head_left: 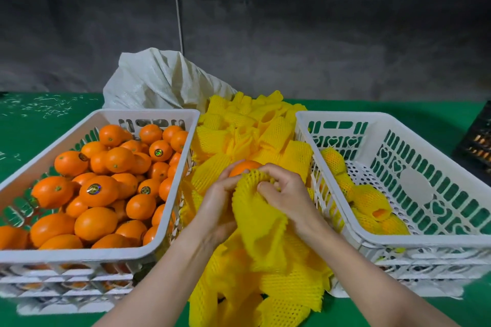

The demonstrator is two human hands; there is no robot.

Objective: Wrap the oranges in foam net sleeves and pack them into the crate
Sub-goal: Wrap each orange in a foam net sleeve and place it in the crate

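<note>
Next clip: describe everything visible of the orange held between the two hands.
The orange is round, bright, smooth-skinned; only its top shows, no sticker visible. A yellow foam net sleeve covers its near side, bunched at the rim and hanging loose below. The left hand grips it from the left; the right hand pinches the sleeve edge over it. It is held above the pile of loose sleeves, between the left crate and the right crate.

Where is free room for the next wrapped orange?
In the right crate, the floor is bare from the wrapped oranges along its left wall to its right wall. Crowded: the heaped left crate and the sleeve pile between them.
</note>
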